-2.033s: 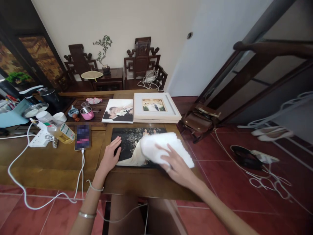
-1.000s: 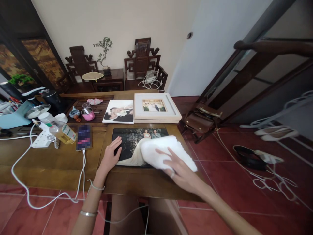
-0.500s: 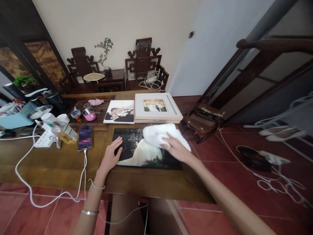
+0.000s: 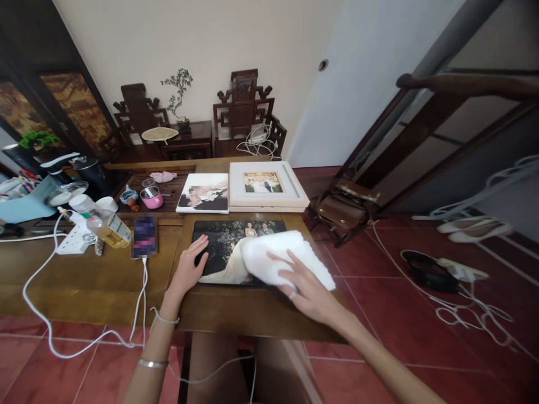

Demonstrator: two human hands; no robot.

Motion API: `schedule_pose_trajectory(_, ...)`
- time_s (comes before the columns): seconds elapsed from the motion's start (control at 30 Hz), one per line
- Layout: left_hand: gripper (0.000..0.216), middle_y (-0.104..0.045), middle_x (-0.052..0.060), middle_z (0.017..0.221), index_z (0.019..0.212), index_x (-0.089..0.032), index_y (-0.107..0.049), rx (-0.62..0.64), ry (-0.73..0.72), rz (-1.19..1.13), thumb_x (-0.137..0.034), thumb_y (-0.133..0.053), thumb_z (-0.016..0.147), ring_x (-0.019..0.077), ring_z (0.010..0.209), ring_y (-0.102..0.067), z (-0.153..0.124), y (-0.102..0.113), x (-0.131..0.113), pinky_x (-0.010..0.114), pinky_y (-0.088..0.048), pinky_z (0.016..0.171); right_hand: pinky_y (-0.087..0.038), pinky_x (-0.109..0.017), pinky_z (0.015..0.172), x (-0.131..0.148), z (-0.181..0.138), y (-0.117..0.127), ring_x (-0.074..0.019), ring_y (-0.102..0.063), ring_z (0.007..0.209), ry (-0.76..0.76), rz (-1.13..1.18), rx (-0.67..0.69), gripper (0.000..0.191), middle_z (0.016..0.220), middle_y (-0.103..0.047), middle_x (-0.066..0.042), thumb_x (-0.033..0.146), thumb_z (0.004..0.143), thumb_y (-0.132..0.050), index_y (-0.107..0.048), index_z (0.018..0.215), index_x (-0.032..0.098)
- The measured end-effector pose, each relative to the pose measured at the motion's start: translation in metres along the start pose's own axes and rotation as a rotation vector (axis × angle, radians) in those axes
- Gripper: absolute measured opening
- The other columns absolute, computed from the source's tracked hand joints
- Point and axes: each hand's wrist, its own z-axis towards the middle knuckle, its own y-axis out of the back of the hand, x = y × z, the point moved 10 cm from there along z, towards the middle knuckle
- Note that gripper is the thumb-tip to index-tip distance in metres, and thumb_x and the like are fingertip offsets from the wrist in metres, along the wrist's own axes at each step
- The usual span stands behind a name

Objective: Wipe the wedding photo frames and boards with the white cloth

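Observation:
A dark wedding photo panel (image 4: 225, 247) lies flat on the wooden table before me. My left hand (image 4: 191, 264) rests on its left edge, fingers stretched out, holding nothing. On the panel's lower right part, my right hand (image 4: 301, 286) presses a folded white towel (image 4: 269, 249), thumb and fingers over its near side. The towel covers the panel's right portion and reaches past its right edge. Just behind the panel are a white-edged photo print (image 4: 204, 193) and a pale box with a framed photo (image 4: 273, 191).
To the left lie a phone (image 4: 144, 235) on a charging cable, a bottle of yellowish liquid (image 4: 110, 230), a power strip (image 4: 76, 241) and a pink cup (image 4: 151, 197). A brown bag (image 4: 345, 205) sits beyond the table's right edge. Cables trail over the red-tiled floor.
My right hand has slid the towel toward me and slightly right, uncovering the two figures at the top of the photo panel. My left hand stays on the left edge.

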Motion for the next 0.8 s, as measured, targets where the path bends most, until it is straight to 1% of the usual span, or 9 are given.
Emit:
schedule_pose_trajectory(0.03,0.035,-0.054,0.01,0.132,0.12,-0.018,-0.059,0.0,0.0,-0.003,-0.026,-0.046,0.089,0.0217,0.128,-0.045,0.0,0.0,0.0,0.045,-0.036,0.108,-0.021,-0.055,0.111,0.007,-0.009,-0.001,-0.0275,-0.033,0.133,0.009,-0.004,0.025,0.016,0.141,-0.044,-0.007,0.018,0.079,-0.045,-0.062,0.079,0.022)
schedule_pose_trajectory(0.1,0.034,-0.054,0.009,0.132,0.12,-0.019,-0.059,-0.004,0.0,-0.012,-0.026,-0.046,0.089,0.0217,0.128,-0.045,0.0,0.0,0.001,0.045,-0.036,0.108,-0.02,-0.053,0.112,0.018,-0.02,-0.003,-0.0267,-0.033,0.133,0.025,-0.009,0.071,0.017,0.141,-0.043,-0.005,0.016,0.079,-0.045,-0.06,0.073,0.022)
schedule_pose_trajectory(0.2,0.034,-0.054,0.009,0.132,0.12,-0.019,-0.059,-0.007,0.006,-0.014,-0.026,-0.047,0.089,0.0218,0.128,-0.045,0.0,0.0,0.002,0.045,-0.036,0.108,-0.02,-0.051,0.113,0.019,-0.021,-0.002,-0.0257,-0.036,0.132,0.022,-0.009,0.078,0.018,0.14,-0.045,-0.005,0.016,0.08,-0.044,-0.059,0.072,0.022)
schedule_pose_trajectory(0.33,0.035,-0.055,0.009,0.132,0.12,-0.018,-0.059,-0.007,-0.006,-0.015,-0.026,-0.047,0.089,0.0215,0.128,-0.045,0.0,0.0,0.001,0.045,-0.036,0.108,-0.025,-0.051,0.11,0.004,-0.008,0.003,-0.0275,-0.036,0.132,-0.015,0.008,0.016,0.019,0.135,-0.05,-0.008,0.023,0.085,-0.042,-0.058,0.073,0.022)
schedule_pose_trajectory(0.4,0.035,-0.055,0.01,0.132,0.12,-0.017,-0.059,-0.005,-0.007,-0.014,-0.025,-0.046,0.089,0.0212,0.128,-0.045,0.0,0.0,0.001,0.044,-0.036,0.108,-0.027,-0.053,0.109,-0.006,-0.003,0.004,-0.0281,-0.038,0.13,-0.032,0.014,-0.007,0.02,0.132,-0.054,-0.008,0.025,0.086,-0.041,-0.058,0.075,0.022)
schedule_pose_trajectory(0.53,0.035,-0.054,0.01,0.132,0.12,-0.017,-0.059,-0.007,-0.007,-0.01,-0.025,-0.046,0.089,0.0211,0.128,-0.045,0.0,0.001,0.0,0.044,-0.036,0.108,-0.032,-0.056,0.105,-0.025,0.006,0.006,-0.0306,-0.041,0.128,-0.069,0.013,-0.065,0.019,0.132,-0.054,-0.008,0.025,0.085,-0.041,-0.059,0.077,0.021)
schedule_pose_trajectory(0.6,0.035,-0.054,0.01,0.132,0.12,-0.016,-0.059,-0.01,-0.013,-0.008,-0.025,-0.046,0.089,0.021,0.128,-0.045,-0.001,0.001,0.0,0.043,-0.036,0.108,-0.03,-0.057,0.106,-0.027,0.009,0.007,-0.0308,-0.042,0.127,-0.066,0.015,-0.091,0.019,0.13,-0.056,-0.008,0.023,0.085,-0.042,-0.059,0.077,0.021)
schedule_pose_trajectory(0.7,0.035,-0.054,0.011,0.132,0.12,-0.014,-0.059,-0.01,-0.019,-0.004,-0.025,-0.046,0.089,0.0209,0.127,-0.045,-0.001,0.0,0.002,0.043,-0.036,0.108,-0.022,-0.057,0.11,-0.011,0.01,0.006,-0.0294,-0.045,0.125,-0.014,-0.002,-0.096,0.017,0.128,-0.057,-0.011,0.017,0.082,-0.043,-0.059,0.078,0.02)
schedule_pose_trajectory(0.8,0.035,-0.054,0.011,0.132,0.12,-0.015,-0.059,-0.014,-0.02,-0.004,-0.025,-0.046,0.089,0.0209,0.128,-0.045,-0.001,-0.001,0.004,0.043,-0.036,0.109,-0.02,-0.059,0.11,0.019,-0.002,-0.002,-0.0291,-0.043,0.127,0.064,-0.034,-0.073,0.015,0.134,-0.05,-0.015,0.013,0.078,-0.045,-0.06,0.079,0.019)
